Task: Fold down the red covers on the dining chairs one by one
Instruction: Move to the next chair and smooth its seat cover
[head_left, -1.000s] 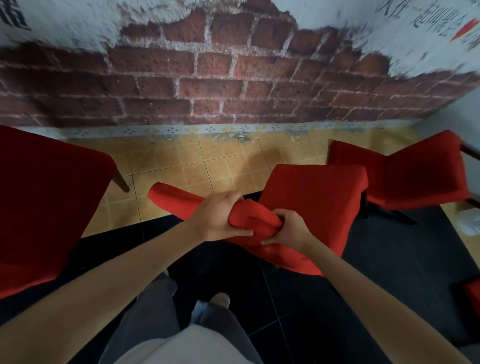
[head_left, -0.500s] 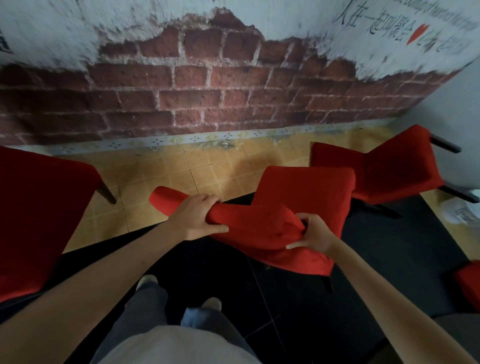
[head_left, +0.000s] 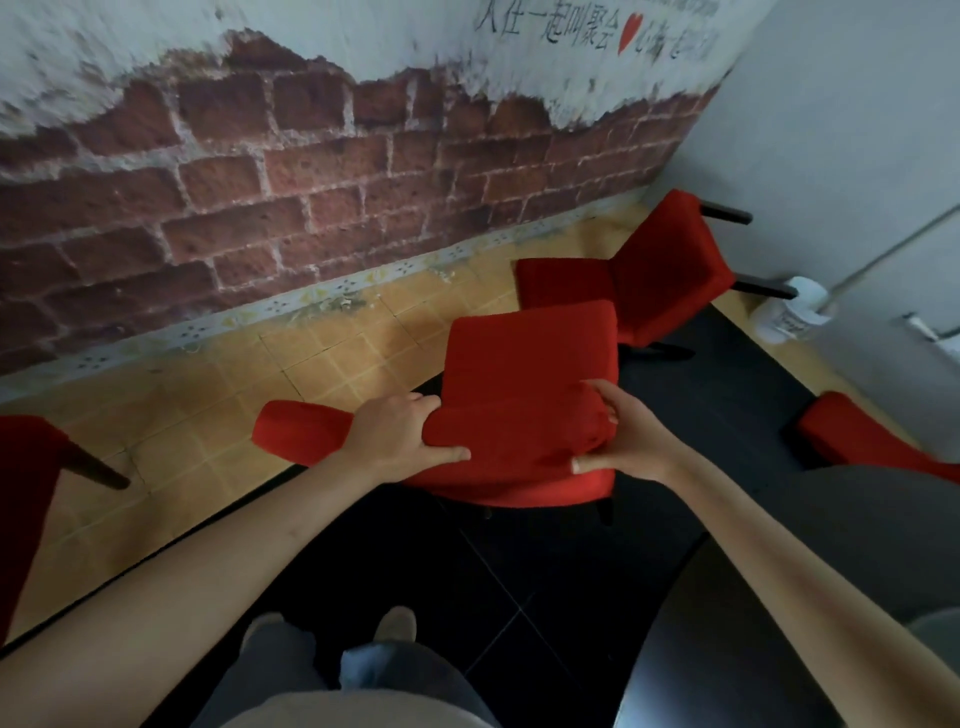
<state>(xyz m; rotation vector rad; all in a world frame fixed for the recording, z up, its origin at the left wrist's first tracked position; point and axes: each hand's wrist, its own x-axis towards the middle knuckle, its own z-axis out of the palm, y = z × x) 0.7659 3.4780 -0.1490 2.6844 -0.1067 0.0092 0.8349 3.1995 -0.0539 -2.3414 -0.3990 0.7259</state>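
Gripped red cover betw. both hands: L hand bunched its left part, R hand pinched right edge. Wall writing too blurred to read.

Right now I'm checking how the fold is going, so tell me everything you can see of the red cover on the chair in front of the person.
The red cover is a plain, soft-looking fabric, bunched into a thick roll across the chair's near edge. One end of the roll sticks out to the left, over the tiled floor. The left hand grips the roll, thumb underneath; the right hand pinches its right end. Beyond the roll, the fabric lies smooth.
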